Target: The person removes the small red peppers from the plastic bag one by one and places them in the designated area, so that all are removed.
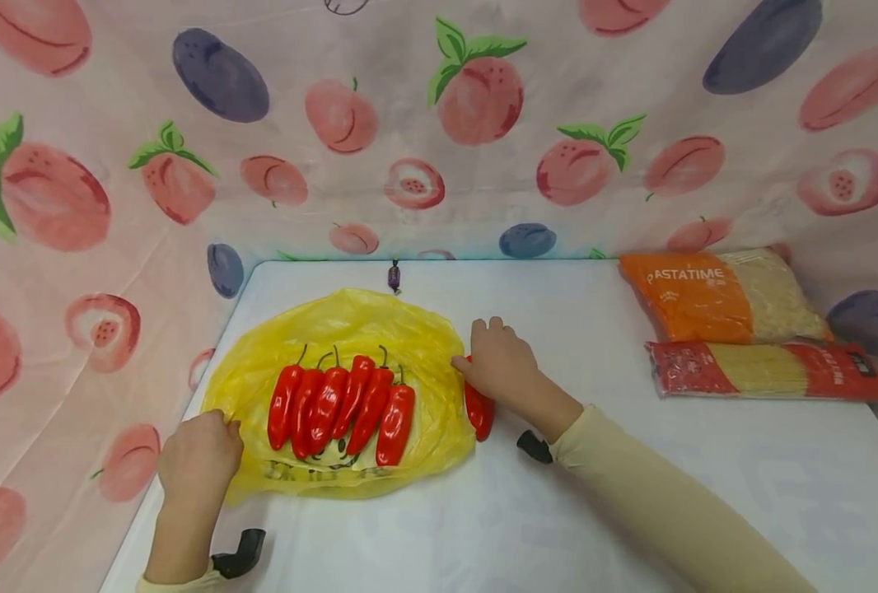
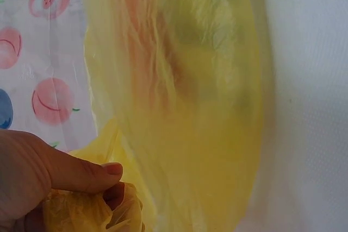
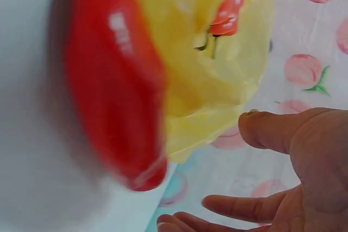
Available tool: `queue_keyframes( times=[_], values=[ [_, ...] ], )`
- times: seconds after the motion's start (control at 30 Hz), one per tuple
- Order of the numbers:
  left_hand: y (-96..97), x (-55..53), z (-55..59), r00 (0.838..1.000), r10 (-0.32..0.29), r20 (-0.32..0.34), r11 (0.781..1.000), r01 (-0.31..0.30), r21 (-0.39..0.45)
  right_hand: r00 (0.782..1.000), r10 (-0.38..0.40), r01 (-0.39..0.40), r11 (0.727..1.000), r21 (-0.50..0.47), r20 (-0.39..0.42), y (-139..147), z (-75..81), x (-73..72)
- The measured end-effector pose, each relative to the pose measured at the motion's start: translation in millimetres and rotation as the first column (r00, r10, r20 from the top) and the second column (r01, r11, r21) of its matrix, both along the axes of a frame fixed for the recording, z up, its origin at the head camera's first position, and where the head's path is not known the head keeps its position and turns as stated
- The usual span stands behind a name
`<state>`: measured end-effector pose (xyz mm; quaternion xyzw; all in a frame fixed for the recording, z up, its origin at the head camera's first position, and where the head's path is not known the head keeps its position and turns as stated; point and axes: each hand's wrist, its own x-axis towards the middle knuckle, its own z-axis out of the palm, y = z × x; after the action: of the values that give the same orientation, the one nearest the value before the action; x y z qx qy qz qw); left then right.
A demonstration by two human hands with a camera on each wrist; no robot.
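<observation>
A yellow plastic bag (image 1: 350, 321) lies spread on the white table with several red chili peppers (image 1: 328, 403) in a row on it, their stems pointing away from me. The left hand (image 1: 200, 453) grips the bag's left edge; in the left wrist view, bunched yellow film (image 2: 81, 210) sits under the thumb. To the bag's right lies one more red pepper (image 1: 479, 412), partly hidden by the right hand (image 1: 502, 362) above it. The right wrist view has this hand's thumb and fingers apart with nothing between them, the single pepper (image 3: 117, 80) standing off from them.
At the right of the table lie an orange pasta packet (image 1: 698, 296) and a red packet of long noodles (image 1: 765, 371). A small purple wrapped candy (image 1: 394, 277) is near the back edge. Fruit-printed cloth (image 1: 424, 123) hangs behind and at the left.
</observation>
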<state>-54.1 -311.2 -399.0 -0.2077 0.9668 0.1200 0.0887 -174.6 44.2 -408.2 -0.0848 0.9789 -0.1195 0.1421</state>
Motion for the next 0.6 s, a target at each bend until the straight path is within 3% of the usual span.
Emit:
queue_keyframes(
  times=[0.27,0.6],
  values=[
    [0.7,1.2,-0.4,1.000,0.000,-0.008,1.000,0.000,-0.002,0.999,0.038,-0.035,0.995,-0.089,0.033,-27,18.7,-0.4],
    [2.8,1.3,0.6,1.000,-0.005,-0.013,1.000,0.005,-0.003,0.992,0.103,-0.090,0.984,-0.156,0.080,-62,22.8,1.0]
  ],
)
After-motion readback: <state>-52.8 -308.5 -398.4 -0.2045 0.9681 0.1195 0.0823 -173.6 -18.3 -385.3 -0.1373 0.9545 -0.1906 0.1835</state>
